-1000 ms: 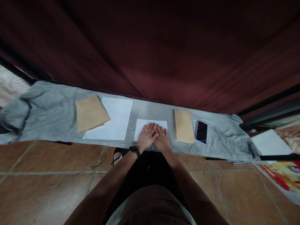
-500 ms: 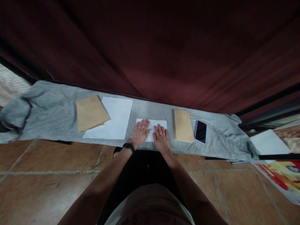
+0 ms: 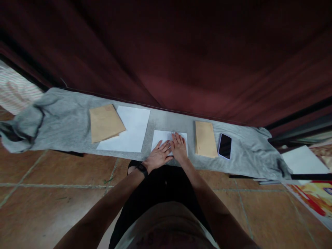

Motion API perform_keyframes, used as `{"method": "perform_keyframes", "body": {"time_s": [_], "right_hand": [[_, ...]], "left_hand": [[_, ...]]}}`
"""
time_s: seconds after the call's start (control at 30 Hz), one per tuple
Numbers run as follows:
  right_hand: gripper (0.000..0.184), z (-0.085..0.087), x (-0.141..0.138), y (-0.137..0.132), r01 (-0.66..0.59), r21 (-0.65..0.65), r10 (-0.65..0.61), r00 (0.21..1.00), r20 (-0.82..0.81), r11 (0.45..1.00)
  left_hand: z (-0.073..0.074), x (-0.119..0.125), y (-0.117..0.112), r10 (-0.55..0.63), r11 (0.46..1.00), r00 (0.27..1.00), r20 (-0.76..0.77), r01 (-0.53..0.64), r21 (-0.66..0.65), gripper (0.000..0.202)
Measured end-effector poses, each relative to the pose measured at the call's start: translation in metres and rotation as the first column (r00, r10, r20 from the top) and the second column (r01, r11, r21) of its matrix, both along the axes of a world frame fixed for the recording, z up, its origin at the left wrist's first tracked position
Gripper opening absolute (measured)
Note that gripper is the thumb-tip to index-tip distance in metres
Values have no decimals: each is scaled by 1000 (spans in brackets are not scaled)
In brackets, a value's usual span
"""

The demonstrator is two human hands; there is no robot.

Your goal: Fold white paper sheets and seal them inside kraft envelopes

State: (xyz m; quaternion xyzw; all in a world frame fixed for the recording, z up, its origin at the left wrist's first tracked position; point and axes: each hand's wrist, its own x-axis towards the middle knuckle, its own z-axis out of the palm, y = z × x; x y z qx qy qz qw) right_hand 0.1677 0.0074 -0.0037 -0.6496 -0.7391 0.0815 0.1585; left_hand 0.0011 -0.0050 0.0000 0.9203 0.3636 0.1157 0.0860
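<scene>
A small white sheet of paper (image 3: pixel 157 136), seemingly folded, lies on the grey cloth in front of me. Flat on its lower part rests my left hand (image 3: pixel 158 154), fingers stretched out and a dark band on the wrist. My right hand (image 3: pixel 178 147) presses on the paper's right half, fingers extended. The two hands touch or nearly touch near the middle of the sheet. Left of them are larger white paper (image 3: pixel 133 128) and brown envelopes (image 3: pixel 105 122) overlapping its corner. A stack of brown envelopes (image 3: pixel 205 138) sits just right of my right hand.
A phone (image 3: pixel 224 146) lies right of the envelope stack. Grey cloth (image 3: pixel 64 121) covers the narrow bench, bunched at both ends. A dark red curtain (image 3: pixel 168 69) hangs behind it. Tiled floor (image 3: pixel 85 176) shows below, with a colourful printed sheet (image 3: pixel 311 197) at the right.
My left hand has slid right and down across the small paper, closer to my right hand. My right hand has moved slightly up the sheet. The whole view has shifted a little.
</scene>
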Motion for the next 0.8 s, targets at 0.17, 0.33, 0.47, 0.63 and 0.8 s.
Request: {"method": "perform_keyframes", "body": {"time_s": [0.17, 0.33, 0.47, 0.63, 0.8], "right_hand": [[50, -2, 0, 5, -28, -21, 29, 998, 48, 999], [50, -4, 1, 6, 3, 10, -3, 1000, 21, 1000], [51, -5, 1, 6, -10, 7, 10, 1000, 22, 1000], [51, -6, 2, 5, -24, -30, 25, 999, 34, 999], [51, -4, 1, 5, -32, -43, 34, 998, 45, 999]], "left_hand": [[2, -12, 11, -47, 999, 996, -77, 48, 5, 51], [2, -15, 20, -77, 997, 990, -120, 79, 10, 53], [1, -18, 19, -54, 998, 992, -116, 57, 18, 52], [5, -19, 10, -4, 1000, 997, -75, 5, 8, 56], [14, -6, 10, 109, 993, 994, -5, -110, -31, 50]]}}
